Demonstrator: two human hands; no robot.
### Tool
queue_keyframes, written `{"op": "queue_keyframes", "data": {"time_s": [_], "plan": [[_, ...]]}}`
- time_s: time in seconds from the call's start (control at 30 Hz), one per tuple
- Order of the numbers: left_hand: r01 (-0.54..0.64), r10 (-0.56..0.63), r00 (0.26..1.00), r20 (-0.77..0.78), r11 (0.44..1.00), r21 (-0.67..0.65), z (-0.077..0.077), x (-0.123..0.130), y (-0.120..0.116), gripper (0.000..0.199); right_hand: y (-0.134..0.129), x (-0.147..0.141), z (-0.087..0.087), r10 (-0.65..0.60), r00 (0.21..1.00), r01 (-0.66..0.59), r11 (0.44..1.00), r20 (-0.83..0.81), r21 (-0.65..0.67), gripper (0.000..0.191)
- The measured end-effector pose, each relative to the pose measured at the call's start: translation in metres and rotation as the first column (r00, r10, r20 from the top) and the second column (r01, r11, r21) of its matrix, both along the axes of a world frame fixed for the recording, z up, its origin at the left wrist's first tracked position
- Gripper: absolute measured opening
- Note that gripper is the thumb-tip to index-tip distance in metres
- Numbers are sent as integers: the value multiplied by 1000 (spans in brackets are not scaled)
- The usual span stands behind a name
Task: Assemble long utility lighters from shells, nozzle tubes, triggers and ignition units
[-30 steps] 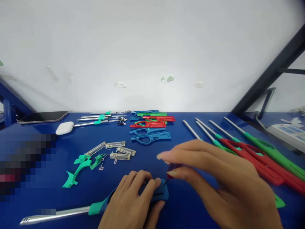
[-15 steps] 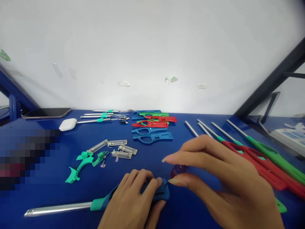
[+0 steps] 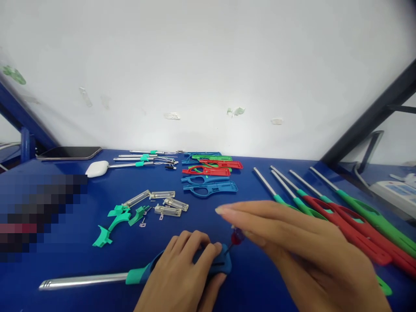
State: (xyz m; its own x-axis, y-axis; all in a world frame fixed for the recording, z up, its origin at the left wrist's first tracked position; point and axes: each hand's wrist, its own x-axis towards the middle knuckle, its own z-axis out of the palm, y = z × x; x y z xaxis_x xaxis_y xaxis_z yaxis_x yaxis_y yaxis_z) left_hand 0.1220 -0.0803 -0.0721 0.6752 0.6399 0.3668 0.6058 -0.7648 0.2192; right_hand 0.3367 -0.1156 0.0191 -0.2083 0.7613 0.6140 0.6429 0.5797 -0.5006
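My left hand [image 3: 180, 268] presses down on a blue long-nosed lighter [image 3: 225, 259], its fingers wrapped round the handle. The lighter's metal tube [image 3: 86, 281] points left, with a teal collar [image 3: 134, 276] between tube and handle. To the right, my right hand [image 3: 299, 247] pinches a small screwdriver [image 3: 237, 236] with a translucent red and purple handle. The screwdriver's thin shaft slants down to the end of the blue handle; its tip meets the handle near a slot. The hand partly hides the grip.
Clear fuel tanks [image 3: 167, 210] and teal triggers [image 3: 119, 219] lie left of centre. Behind are handle shells [image 3: 211, 188], metal tubes with wires [image 3: 131, 165], a white case [image 3: 97, 169] and a phone [image 3: 69, 152]. Several whole lighters [image 3: 351, 229] lie at right.
My right hand has tilted and its fingers have shifted on the screwdriver, whose shaft now shows against the lighter. My left hand stays on the lighter. The view has shifted slightly.
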Motion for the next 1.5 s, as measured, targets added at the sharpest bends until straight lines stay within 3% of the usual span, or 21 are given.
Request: {"op": "queue_keyframes", "data": {"time_s": [0.1, 0.2, 0.27, 0.4, 0.53, 0.67, 0.8, 0.9, 1.03, 1.13, 1.2, 1.3, 1.4, 1.5], "plan": [[-4, 4, 1000, 7, 1000, 9, 1, -1, -2, 35, 2, 1, 1, 63, 996, -64, 998, -60, -8, 27], [4, -4, 1000, 22, 1000, -19, 1, -1, -3, 35, 5, 1, 1, 1, 1000, -1, 1000, -20, 12, 18], [3, -2, 999, 32, 999, -45, 1, -1, -2, 35, 5, 2, 0, -35, 999, 35, 999, 23, 9, 26], [-9, 11, 999, 41, 998, -55, 2, 0, -2, 32, 3, -2, 0, 45, 998, -49, 996, -49, -75, 44], [5, -5, 1000, 15, 998, -56, 2, 0, -2, 32, 4, -6, 2, 14, 997, -18, 998, -72, -52, 8], [2, 1, 1000, 29, 998, -70, 2, 0, -2, 34, 5, -7, 0, -65, 996, 63, 997, -54, -41, 4], [-14, 15, 1000, 27, 999, -52, 3, 2, -3, 31, 3, -6, 0, 63, 997, -69, 989, -50, -133, 32], [-29, 29, 1000, 8, 999, -44, 4, 2, -3, 31, 4, -5, 2, 97, 994, -102, 984, -40, -143, 30], [6, -4, 1000, 27, 998, -57, 1, -2, -2, 34, 8, -2, 1, -70, 997, 70, 998, 19, -9, 6], [20, -17, 999, 46, 998, -65, 0, -2, -1, 35, 8, 0, -4, -254, 967, 251, 963, 24, 100, 13], [14, -10, 998, 67, 998, -56, 0, -1, 0, 37, 9, 0, -7, -399, 916, 401, 909, -48, 113, 21], [10, -6, 995, 99, 999, -33, 1, 2, 0, 39, 12, 2, -13, -519, 852, 517, 855, -76, -42, 24], [18, -16, 994, 105, 1000, -13, 0, 2, 1, 40, 17, 7, -22, -528, 846, 530, 816, 75, -229, 18], [14, -15, 991, 131, 1000, 6, -2, 2, 2, 38, 21, 13, -32, -541, 796, 605, 713, 272, -354, 14]]}}
